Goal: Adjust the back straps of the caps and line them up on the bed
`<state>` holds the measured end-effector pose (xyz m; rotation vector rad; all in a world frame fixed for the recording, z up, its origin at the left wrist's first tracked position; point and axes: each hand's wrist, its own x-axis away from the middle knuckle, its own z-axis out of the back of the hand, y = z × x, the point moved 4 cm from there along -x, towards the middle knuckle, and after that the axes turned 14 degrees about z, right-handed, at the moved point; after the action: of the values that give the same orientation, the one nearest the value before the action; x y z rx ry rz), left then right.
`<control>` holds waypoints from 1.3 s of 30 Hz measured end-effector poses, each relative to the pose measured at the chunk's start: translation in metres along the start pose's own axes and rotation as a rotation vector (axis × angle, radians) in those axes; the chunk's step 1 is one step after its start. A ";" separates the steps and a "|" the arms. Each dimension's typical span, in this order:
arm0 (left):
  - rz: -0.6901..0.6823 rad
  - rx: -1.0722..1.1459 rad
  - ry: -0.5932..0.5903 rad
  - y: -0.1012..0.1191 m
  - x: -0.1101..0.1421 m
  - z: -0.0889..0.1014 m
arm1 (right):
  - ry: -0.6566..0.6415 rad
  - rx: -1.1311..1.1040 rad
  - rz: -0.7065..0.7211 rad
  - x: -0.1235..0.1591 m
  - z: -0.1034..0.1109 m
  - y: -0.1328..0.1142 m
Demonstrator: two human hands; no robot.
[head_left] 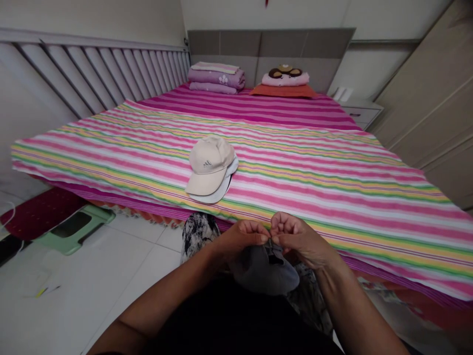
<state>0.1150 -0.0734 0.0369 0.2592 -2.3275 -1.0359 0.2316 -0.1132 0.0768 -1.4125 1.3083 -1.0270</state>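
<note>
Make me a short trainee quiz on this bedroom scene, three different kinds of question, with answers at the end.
1. True or false: the left hand and the right hand both have fingers on the gray cap.
2. What lies directly under the beige cap? A) a folded quilt B) another cap C) a plush toy
3. Fill in the blank: the stool on the floor is ____ in color.
Key: 1 true; 2 B; 3 green.

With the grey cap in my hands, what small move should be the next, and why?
Perhaps ease the left hand and right hand slightly apart, to straighten what looks like the back strap of the grey cap: both pinch it, fingertips nearly meeting, so little shows between.
</note>
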 end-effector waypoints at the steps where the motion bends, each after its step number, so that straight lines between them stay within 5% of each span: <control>1: 0.002 -0.005 -0.003 0.000 0.000 0.000 | -0.018 0.011 -0.003 0.000 0.000 -0.001; 11: -0.057 0.001 0.024 0.000 -0.002 0.007 | 0.083 -0.021 0.065 0.005 0.007 0.002; 13: -0.067 0.021 0.047 0.001 -0.001 0.009 | 0.154 0.175 0.209 0.007 0.008 -0.003; 18: -0.112 -0.035 0.157 0.004 0.000 0.010 | 0.136 1.123 0.718 0.018 -0.012 -0.024; 22: -0.156 -0.099 0.251 0.007 0.001 0.007 | 0.163 1.526 0.884 0.023 -0.030 -0.022; 28: -0.194 -0.073 0.224 0.007 0.001 0.005 | 0.106 1.186 1.125 0.034 -0.044 -0.025; 30: -0.185 -0.042 0.155 0.006 0.002 0.005 | 0.204 1.040 1.093 0.034 -0.034 -0.028; 32: -0.174 -0.017 0.088 0.006 0.003 0.007 | 0.328 0.914 0.910 0.027 -0.015 -0.025; 34: -0.176 0.007 0.038 0.007 0.005 0.008 | 0.232 0.744 0.593 0.014 0.000 -0.011; 37: -0.188 0.018 -0.017 0.011 0.006 0.009 | -0.086 0.393 0.174 0.005 0.005 0.014; 39: -0.208 0.010 -0.028 0.013 0.006 0.010 | -0.039 0.193 0.085 0.007 0.009 0.021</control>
<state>0.1055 -0.0610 0.0437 0.5021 -2.3689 -1.1332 0.2361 -0.1194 0.0546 -1.2163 1.1967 -1.0348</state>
